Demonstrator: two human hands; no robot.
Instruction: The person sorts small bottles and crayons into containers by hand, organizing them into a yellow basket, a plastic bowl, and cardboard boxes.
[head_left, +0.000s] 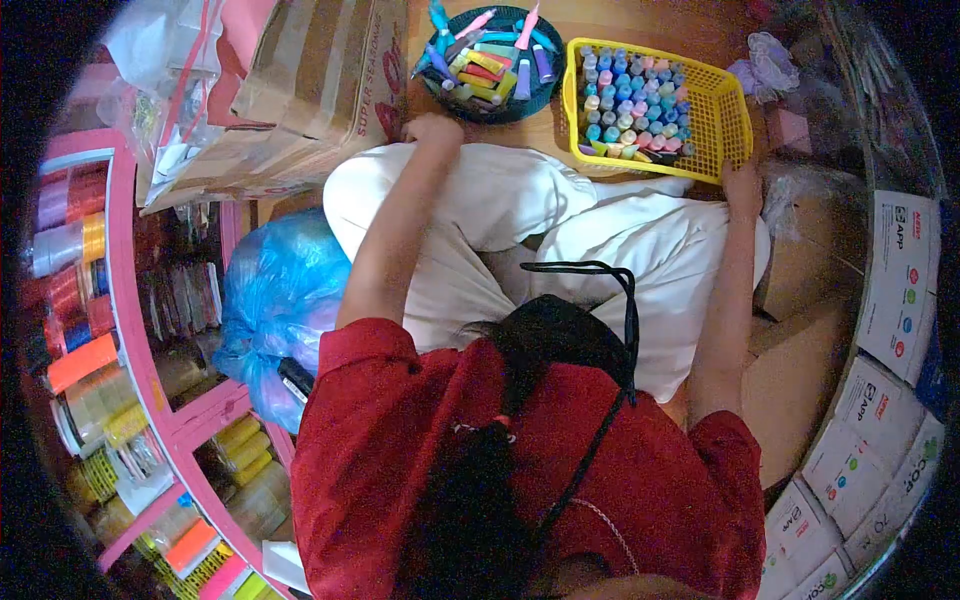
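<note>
My left hand [434,129] is closed with curled fingers beside the cardboard box, just below the rim of a dark teal round basket [487,118]; what it holds, if anything, is hidden. In that basket lie several tubes [484,66] in yellow, red, purple, pink and blue. On the right, my right hand [741,178] closes on the near right corner of a yellow plastic basket [722,115]. Rows of small capped bottles [636,100] in blue, pink and pale tones stand upright in its left part.
A large cardboard box [310,85] stands at the left, above a blue plastic bag [285,290]. Pink shelves [125,230] with rolls of ribbon line the left side. White printed paper boxes [895,285] are stacked along the right. Crossed legs in white trousers [460,200] fill the middle.
</note>
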